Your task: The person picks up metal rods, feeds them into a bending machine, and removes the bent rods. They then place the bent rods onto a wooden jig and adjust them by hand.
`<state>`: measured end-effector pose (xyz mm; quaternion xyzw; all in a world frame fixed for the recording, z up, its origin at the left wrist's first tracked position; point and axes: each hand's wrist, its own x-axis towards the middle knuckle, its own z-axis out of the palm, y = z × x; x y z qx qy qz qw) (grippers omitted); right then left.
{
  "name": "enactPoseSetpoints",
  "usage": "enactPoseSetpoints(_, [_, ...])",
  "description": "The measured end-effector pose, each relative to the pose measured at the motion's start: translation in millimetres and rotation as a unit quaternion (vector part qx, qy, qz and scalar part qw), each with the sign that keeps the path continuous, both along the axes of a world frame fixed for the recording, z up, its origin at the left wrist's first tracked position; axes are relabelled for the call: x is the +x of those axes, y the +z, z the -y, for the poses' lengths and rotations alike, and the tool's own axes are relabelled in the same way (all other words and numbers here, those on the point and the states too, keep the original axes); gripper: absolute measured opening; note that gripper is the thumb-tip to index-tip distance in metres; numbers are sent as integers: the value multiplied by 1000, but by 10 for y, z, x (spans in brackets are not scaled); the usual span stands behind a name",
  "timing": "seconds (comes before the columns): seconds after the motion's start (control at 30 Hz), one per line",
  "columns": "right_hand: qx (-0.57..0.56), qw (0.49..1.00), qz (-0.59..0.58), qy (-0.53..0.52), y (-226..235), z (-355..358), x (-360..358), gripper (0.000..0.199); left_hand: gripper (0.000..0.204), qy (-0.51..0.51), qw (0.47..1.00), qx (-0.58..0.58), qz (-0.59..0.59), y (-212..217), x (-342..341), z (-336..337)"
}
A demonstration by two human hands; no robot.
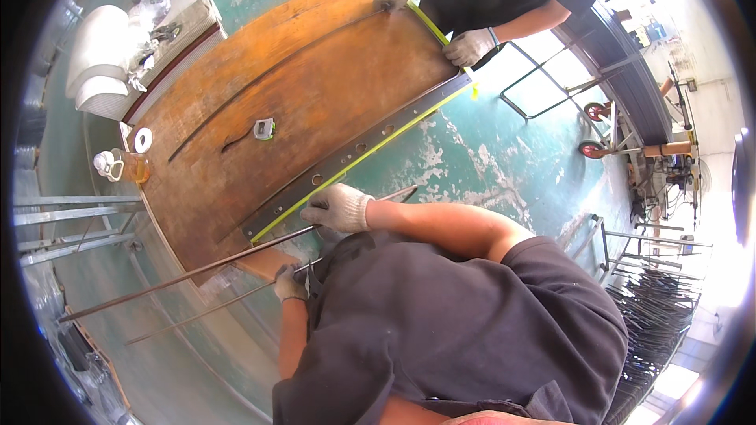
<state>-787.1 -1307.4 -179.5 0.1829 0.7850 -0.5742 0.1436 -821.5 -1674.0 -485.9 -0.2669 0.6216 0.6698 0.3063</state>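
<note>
My right hand (337,207), in a white knit glove, closes round a long thin dark rod (193,273) by the table's near edge. One end of that rod reaches far left; the other shows past my right forearm. Lower down, my left hand (291,283), gloved too, is closed on a second, thinner rod (205,313), which slants down to the left. My body partly hides its fingers. Just beyond my right hand, a dark metal strip with round holes (315,181) and a yellow-green edge lies along the brown wooden table (315,102).
Across the table a person's gloved hands (470,47) rest at a yellow-green edge strip (425,24). On the tabletop are a tape measure (264,128), a tape roll (142,140) and a bottle of amber liquid (130,167). White foam rolls (98,51) stand left; a wheeled metal frame (543,102) stands right.
</note>
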Motion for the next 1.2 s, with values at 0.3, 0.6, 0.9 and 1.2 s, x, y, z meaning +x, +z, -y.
enactPoseSetpoints(0.3, [-28, 997, -77, 2, 43, -10, 76, 32, 17, -70, 995, -63, 36, 337, -207, -291])
enactPoseSetpoints(0.6, [50, 982, -179, 21, -17, 99, 60, 33, 20, -660, 409, -472, -418, 227, -213, -57])
enactPoseSetpoints(0.9, [32, 993, -112, 6, 421, 4, 278, 31, 43, -588, 660, -341, -319, 928, -516, -603])
enactPoseSetpoints(1.2, [81, 987, -124, -64, 393, -86, 604, 35, 24, -622, 664, -177, -374, 152, -1044, -852])
